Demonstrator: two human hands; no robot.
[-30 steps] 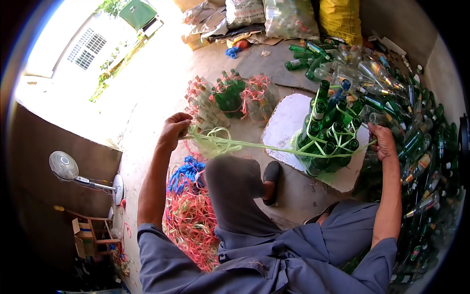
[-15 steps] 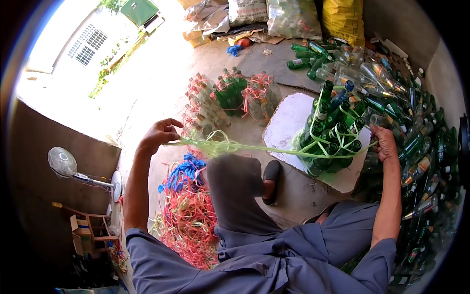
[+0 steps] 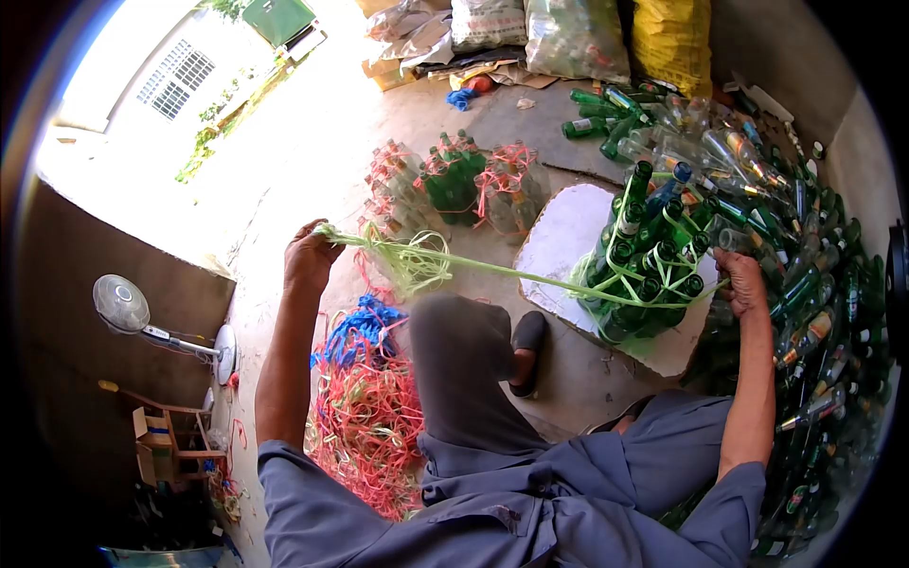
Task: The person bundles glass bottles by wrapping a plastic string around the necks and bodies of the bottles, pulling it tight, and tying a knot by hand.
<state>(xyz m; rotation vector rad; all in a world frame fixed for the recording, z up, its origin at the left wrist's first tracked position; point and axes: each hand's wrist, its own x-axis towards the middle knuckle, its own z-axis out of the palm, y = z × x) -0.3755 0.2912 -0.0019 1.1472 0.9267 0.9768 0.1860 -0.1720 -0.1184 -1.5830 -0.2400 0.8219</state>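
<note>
My left hand point(image 3: 311, 257) is closed on one end of a green plastic strap point(image 3: 502, 271), out to the left, with a loose frayed tangle of it hanging beside the fingers. The strap runs right, across the near side of a cluster of green glass bottles point(image 3: 636, 251). My right hand point(image 3: 741, 281) pinches the strap at the cluster's right side. More green strap weaves between the bottle necks. These bottles stand upright on a white board point(image 3: 559, 237). Part of their lower sides is behind the strap.
Strapped bottle bundles point(image 3: 454, 180) stand on the floor ahead. Loose bottles point(image 3: 805, 284) are heaped along the right wall. A pile of red straps point(image 3: 365, 426) lies left of my knee. A fan point(image 3: 123, 303) stands far left. Filled sacks point(image 3: 578, 43) line the back.
My left hand has risen slightly and turned, and its fingers have closed around the strap end. The strap now slants down toward the bottles. My right hand has barely moved.
</note>
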